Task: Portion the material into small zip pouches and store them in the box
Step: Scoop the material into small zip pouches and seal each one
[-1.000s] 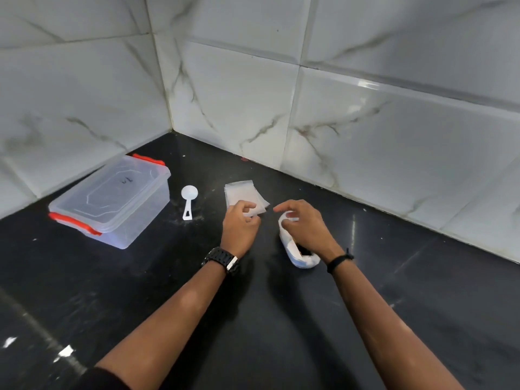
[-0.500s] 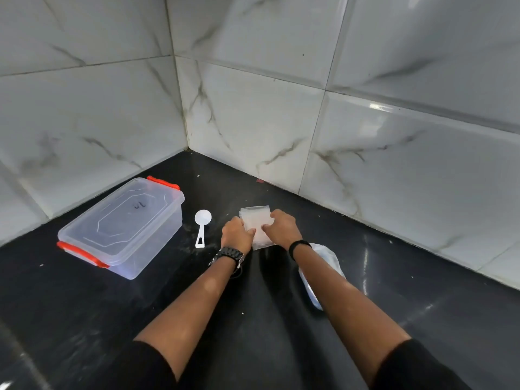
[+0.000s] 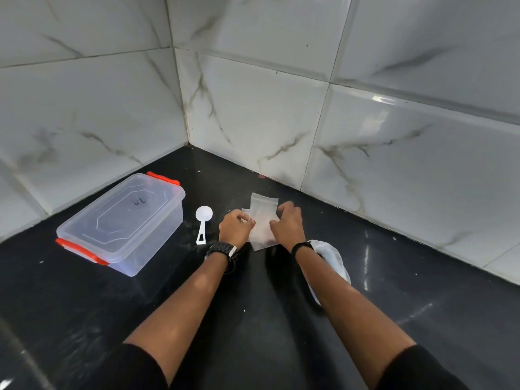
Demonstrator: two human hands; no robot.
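Note:
A small stack of clear zip pouches (image 3: 263, 218) lies on the black counter (image 3: 253, 319) near the wall corner. My left hand (image 3: 235, 227) pinches the stack's left edge with curled fingers. My right hand (image 3: 288, 225) rests on the stack's right side, its fingers curled over the top pouch. A white plastic bag of material (image 3: 330, 263) lies partly hidden under my right forearm. A white measuring scoop (image 3: 203, 224) lies just left of my left hand. The clear box (image 3: 123, 220) with red latches stands at the left, its lid on.
White marble-patterned tiled walls (image 3: 281, 108) meet in a corner behind the pouches. The black counter stretches toward me and to the right, with a few white specks on it.
My right hand left the white bag and came over to the pouch stack beside my left hand. Both hands now work the top pouch, which has shifted askew. The camera moved closer.

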